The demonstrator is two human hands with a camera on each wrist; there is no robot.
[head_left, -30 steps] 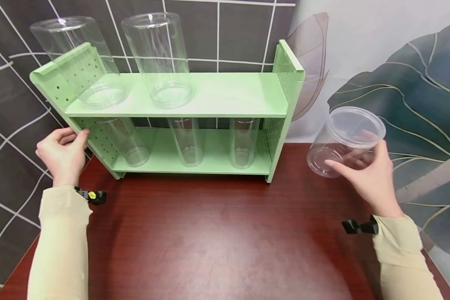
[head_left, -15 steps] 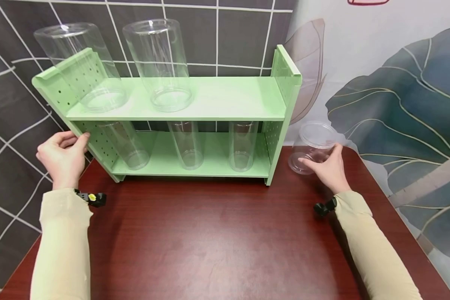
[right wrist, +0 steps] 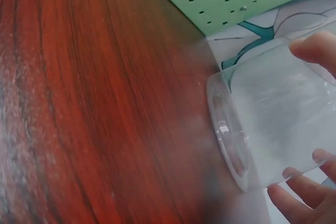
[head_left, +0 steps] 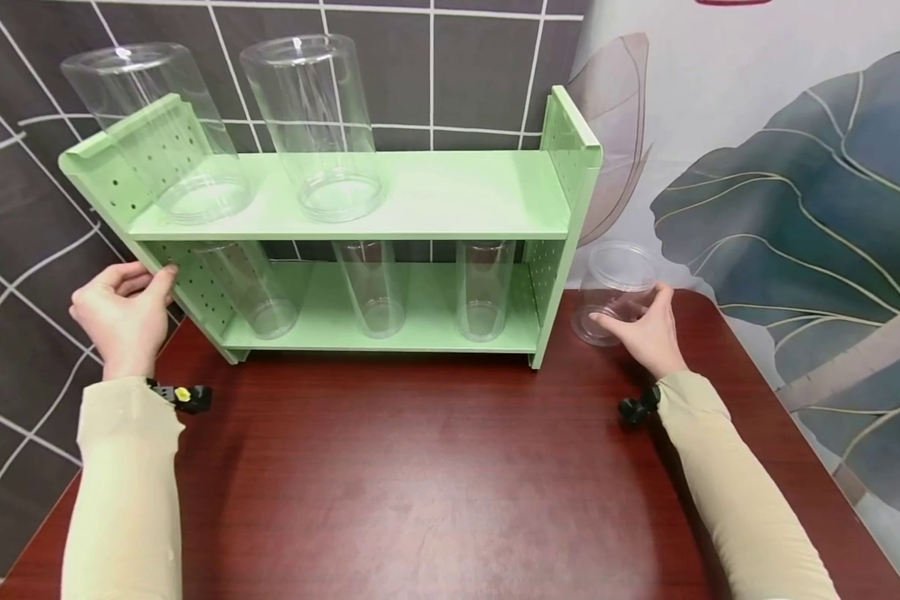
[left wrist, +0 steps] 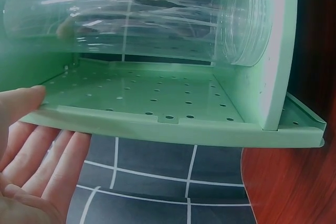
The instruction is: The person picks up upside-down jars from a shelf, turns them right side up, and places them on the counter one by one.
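just right of the rack (head_left: 468, 192): short jar (head_left: 598, 287), clear and upright, near the back edge of the table (head_left: 420, 467); whether its base rests on the wood or hangs just over it, i cannot tell.
right hand (head_left: 651, 329): curved partway round the short jar and gripping it, thumb at the front, fingers round the right side.
in between: the rack's right side panel (head_left: 573, 225), green and pierced with holes, stands between the short jar and the shelves.
left hand (head_left: 123, 312): thumb and fingers nearly together, pinching the front edge of the rack's left side panel, thumb inside, fingers outside.
upper shelf: two tall jars, both clear, one at the far left (head_left: 161, 133) and overlapping the left panel in the head view, the other (head_left: 315, 125) just beside it.
lower shelf: three slim jars, standing apart in a row, left (head_left: 251, 287), middle (head_left: 371, 287) and right (head_left: 486, 287); the upper shelf's edge crosses the head view at their tops.
wrists: a small dark camera on each, left (head_left: 187, 398) and right (head_left: 637, 407), beside cream sleeves (head_left: 735, 483).
backdrop: dark tile pattern (head_left: 487, 75) behind the rack, blue-green leaves (head_left: 787, 192) on white at the right.
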